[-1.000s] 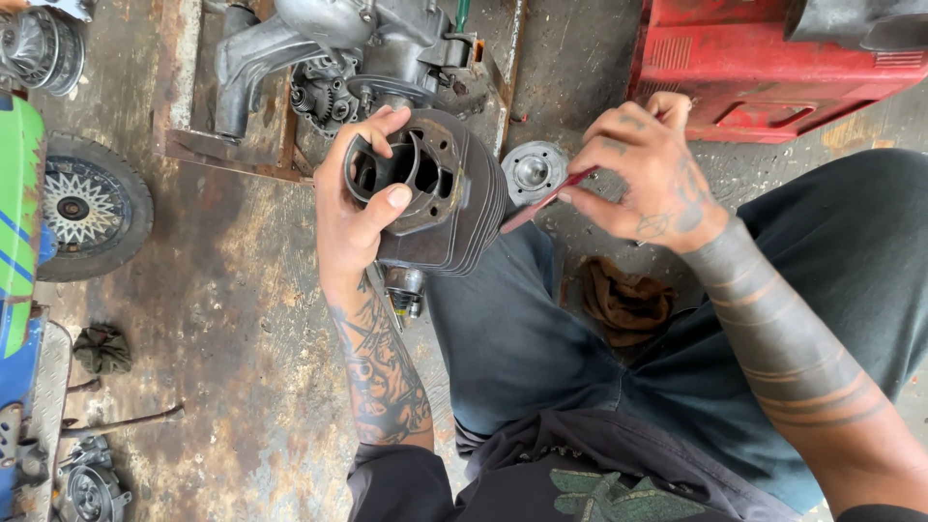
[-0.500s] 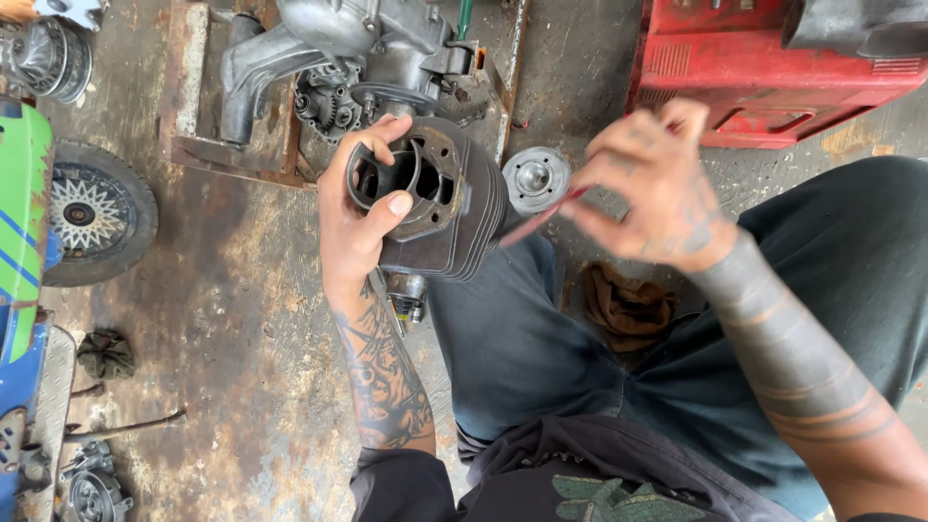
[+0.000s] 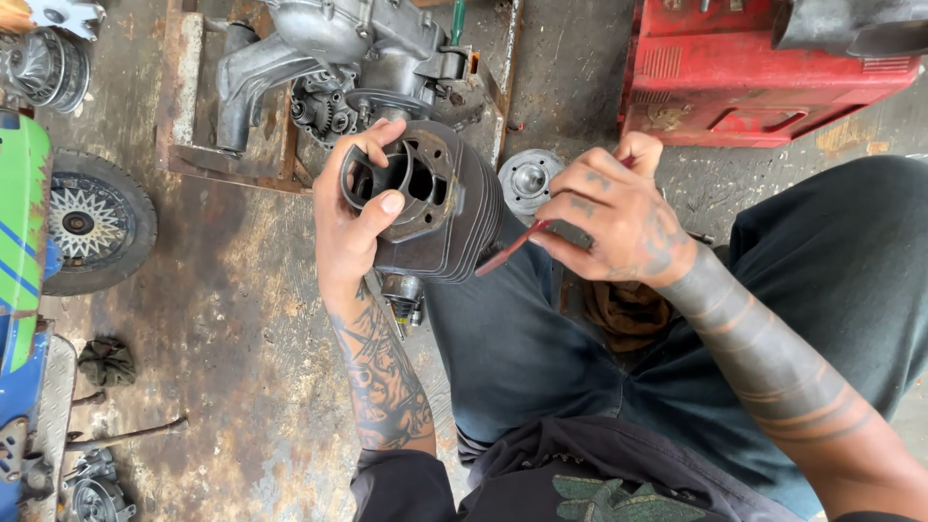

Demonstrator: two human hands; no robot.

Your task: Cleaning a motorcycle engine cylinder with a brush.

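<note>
**Engine cylinder held up, mid-frame**

Engine cylinder (image 3: 440, 208), dark w/ fins, sits centre-top of frame in left hand (image 3: 353, 227); fingers wrapped over its rim, thumb pressed on the bore edge. Right hand (image 3: 619, 217), just right of it, pinches a thin red tool (image 3: 512, 248), tip touching the fins. Engine block (image 3: 358, 68) at top.

Two hands (image 3: 353, 222) (image 3: 619, 217) — one finned cylinder (image 3: 440, 203), one red tool (image 3: 507, 249). One engine (image 3: 338, 68), one wheel (image 3: 87, 222), one red box (image 3: 764, 72) — one round cap (image 3: 530, 179).
</note>
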